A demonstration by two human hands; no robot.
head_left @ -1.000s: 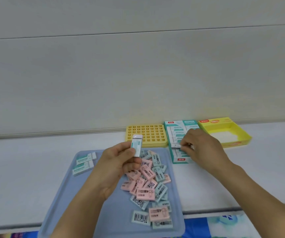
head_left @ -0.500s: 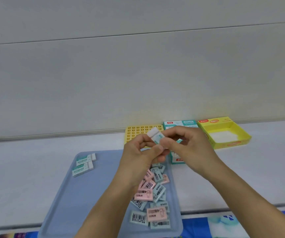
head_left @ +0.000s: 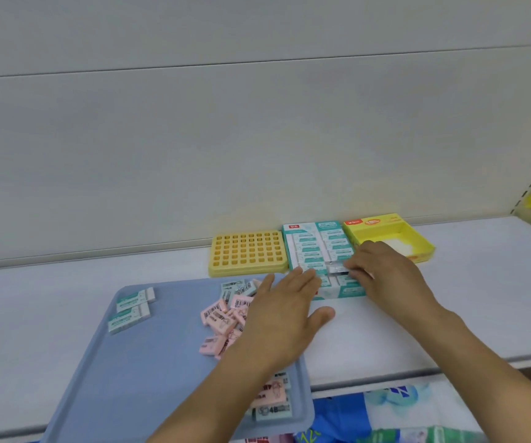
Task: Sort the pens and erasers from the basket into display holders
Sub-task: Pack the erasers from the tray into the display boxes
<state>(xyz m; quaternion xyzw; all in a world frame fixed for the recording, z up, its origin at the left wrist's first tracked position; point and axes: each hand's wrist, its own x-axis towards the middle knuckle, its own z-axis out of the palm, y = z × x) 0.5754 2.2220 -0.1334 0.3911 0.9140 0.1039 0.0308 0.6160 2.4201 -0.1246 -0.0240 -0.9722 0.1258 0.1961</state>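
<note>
Your right hand (head_left: 385,276) pinches an eraser (head_left: 337,268) in its fingers (head_left: 355,272), over the teal display box (head_left: 302,247). Your left hand (head_left: 285,310), just beside it, hovers flat with straight fingers, holding nothing, above loose erasers (head_left: 222,318) on the blue tray (head_left: 136,372).

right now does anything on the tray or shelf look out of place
Mildly. Two teal erasers lie apart at the blue tray's left side, away from the jumbled pile of pink and teal erasers. The yellow box holds no erasers. Nothing looks spilled or damaged.
</note>
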